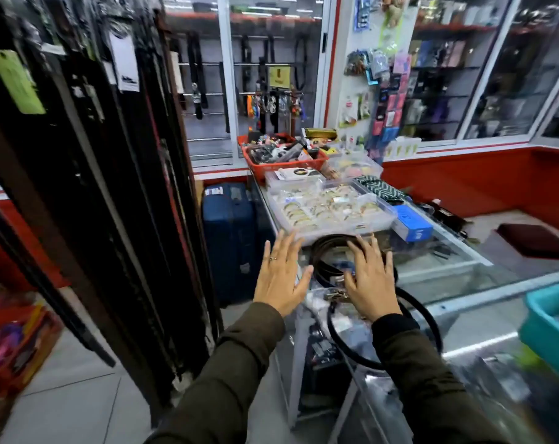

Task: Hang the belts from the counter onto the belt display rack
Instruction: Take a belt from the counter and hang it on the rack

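A coiled dark brown belt (328,246) lies on the glass counter (448,274), and a black belt (429,318) loops nearer to me with a metal buckle (336,294) between them. My right hand (369,280) hovers flat over the belts, fingers spread, covering part of the coil. My left hand (279,277), wearing a ring, is spread open just left of the counter's edge, holding nothing. The belt display rack (89,161) stands at the left, hung with many dark belts and tags.
Clear trays of small gold items (329,208), a red basket (284,155) and a blue box (411,224) fill the counter's far end. A blue suitcase (228,232) stands between rack and counter. A teal bin (550,328) sits at right.
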Available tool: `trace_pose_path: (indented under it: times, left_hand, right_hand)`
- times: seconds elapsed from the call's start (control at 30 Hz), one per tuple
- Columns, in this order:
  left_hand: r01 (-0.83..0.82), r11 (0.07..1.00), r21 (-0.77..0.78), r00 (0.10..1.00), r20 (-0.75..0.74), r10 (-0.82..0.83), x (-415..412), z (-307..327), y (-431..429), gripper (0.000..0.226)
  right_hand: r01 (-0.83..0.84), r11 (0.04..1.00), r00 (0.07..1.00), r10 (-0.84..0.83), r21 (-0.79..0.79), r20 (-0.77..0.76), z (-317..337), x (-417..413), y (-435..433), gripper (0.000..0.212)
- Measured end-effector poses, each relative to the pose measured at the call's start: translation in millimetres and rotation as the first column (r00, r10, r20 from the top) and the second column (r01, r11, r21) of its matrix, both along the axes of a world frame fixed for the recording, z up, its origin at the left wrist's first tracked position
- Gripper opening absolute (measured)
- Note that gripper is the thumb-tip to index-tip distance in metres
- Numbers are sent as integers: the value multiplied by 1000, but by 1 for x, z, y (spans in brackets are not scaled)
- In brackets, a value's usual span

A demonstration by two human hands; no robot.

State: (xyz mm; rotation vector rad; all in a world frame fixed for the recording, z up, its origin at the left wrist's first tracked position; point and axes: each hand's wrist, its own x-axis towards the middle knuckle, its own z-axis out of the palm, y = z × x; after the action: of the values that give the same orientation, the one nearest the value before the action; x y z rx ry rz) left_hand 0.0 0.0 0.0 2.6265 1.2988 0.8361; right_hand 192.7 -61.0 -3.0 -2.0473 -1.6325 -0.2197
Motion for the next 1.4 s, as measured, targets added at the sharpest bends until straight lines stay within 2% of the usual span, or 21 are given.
trace_pose_path:
  times: [0.07,0.13,0.2,0.33,0.43,0.57,0.83,1.13,1.27,1.4]
  left_hand:
    - [90,990,-111,992,-81,-99,15,-7,3,73]
    - [151,964,-218,971,-148,-185,29,-16,7,70]
    - [167,956,-241,938,-260,-229,43,-24,10,71]
    - [139,957,-256,865,-439,-243,62,-26,14,58]
    - [114,967,-228,859,-466,-211,73,-27,16,46]
    - [65,981,-185,867,-475,-147,83,-27,18,41]
    - [34,998,-49,936,-349,-49,73,-18,13,29]
    - [-22,990,143,998,-51,29,8,22,13,30]
    - [-64,991,120,984,174,42,-43,43,9,24]
    - [-154,984,94,913,394,105,-90,63,-4,27]
  right_hand:
    - [18,982,1000,-22,-186,-19,-5,15,-4,60]
    - [18,922,1000,-23,-388,-8,-14,31,-7,56]
    - [1,868,1000,9,-496,18,-19,39,-8,49]
    - [-63,865,997,71,-498,-2,-19,43,-8,40]
    - [-101,878,994,102,-468,-22,-18,44,-7,38]
    - [-103,905,995,88,-413,-53,-14,45,-6,35]
    - [-53,972,995,70,-228,65,5,32,-5,31]
    - [-210,977,959,213,-37,185,63,-17,7,30]
    - [-300,954,944,297,-4,144,84,-54,14,29]
    - [-391,920,918,393,44,-56,96,-94,20,32]
